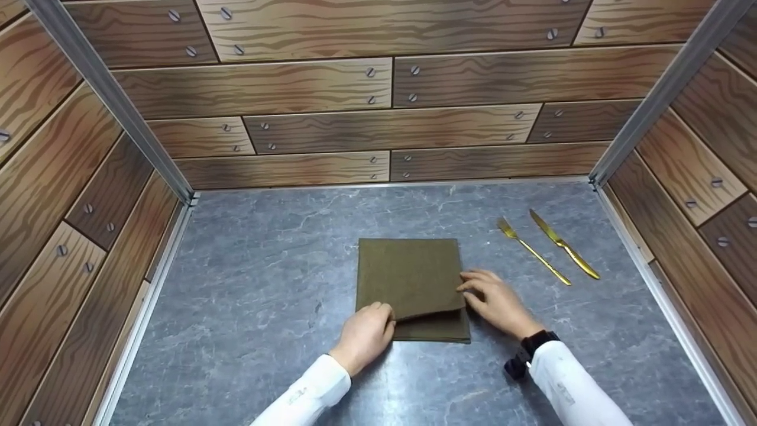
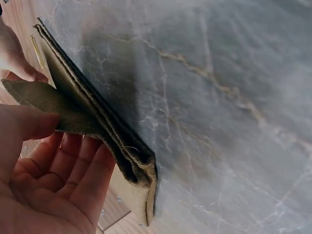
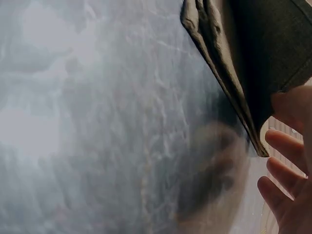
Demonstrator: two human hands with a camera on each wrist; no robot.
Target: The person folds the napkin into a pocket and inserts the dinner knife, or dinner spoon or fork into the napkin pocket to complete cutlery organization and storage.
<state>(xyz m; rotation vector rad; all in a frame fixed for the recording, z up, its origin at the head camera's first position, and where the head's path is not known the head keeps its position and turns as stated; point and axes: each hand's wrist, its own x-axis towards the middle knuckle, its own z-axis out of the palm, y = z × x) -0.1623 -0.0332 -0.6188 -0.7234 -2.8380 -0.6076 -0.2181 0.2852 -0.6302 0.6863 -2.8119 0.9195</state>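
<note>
A folded olive-brown cloth napkin point(image 1: 408, 275) lies on the grey marbled table. Its upper layer is raised along the near edge, with lower folded layers point(image 1: 434, 329) showing beneath. At the near left corner my left hand point(image 1: 364, 334) pinches the raised layer between thumb and fingers; the left wrist view shows the thumb point(image 2: 36, 122) on top of the cloth. My right hand point(image 1: 497, 302) holds the raised layer by its right edge. In the right wrist view its digits reach the cloth's border, and other fingers point(image 3: 287, 148) spread below it.
A gold fork point(image 1: 535, 254) and a gold knife point(image 1: 565, 245) lie side by side right of the napkin, beyond my right hand. Wood-patterned walls point(image 1: 390, 83) with metal corner strips enclose the table at the back and sides.
</note>
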